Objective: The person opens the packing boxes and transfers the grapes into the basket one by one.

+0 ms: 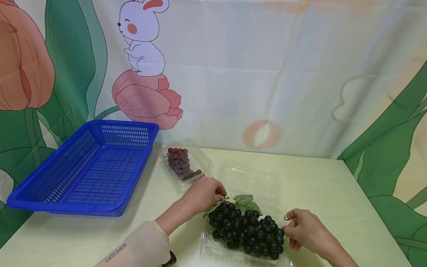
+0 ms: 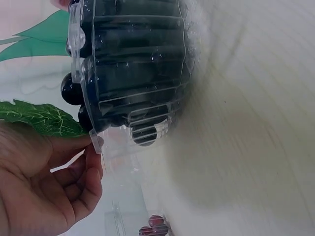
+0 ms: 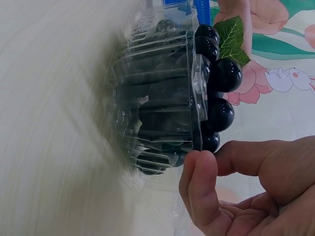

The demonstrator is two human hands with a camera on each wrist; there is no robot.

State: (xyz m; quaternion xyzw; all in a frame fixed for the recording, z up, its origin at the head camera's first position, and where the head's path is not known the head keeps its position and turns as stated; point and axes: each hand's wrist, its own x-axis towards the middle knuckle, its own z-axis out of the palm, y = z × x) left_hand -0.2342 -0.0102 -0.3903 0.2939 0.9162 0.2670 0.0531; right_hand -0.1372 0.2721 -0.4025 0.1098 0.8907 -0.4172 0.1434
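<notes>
A bunch of black grapes with green leaves fills the base of a clear plastic clamshell box on the table. The grapes rise above the rim. My left hand pinches the box's rim at its far left corner, beside a leaf. On the opposite side, my right hand pinches the rim between thumb and fingers, right against the outermost grapes. Behind the bunch, the transparent lid lies folded back flat.
Beyond my left hand sits a second clear box with red grapes inside. A large blue perforated basket stands at the left of the pale table. A printed curtain hangs along the table's back edge.
</notes>
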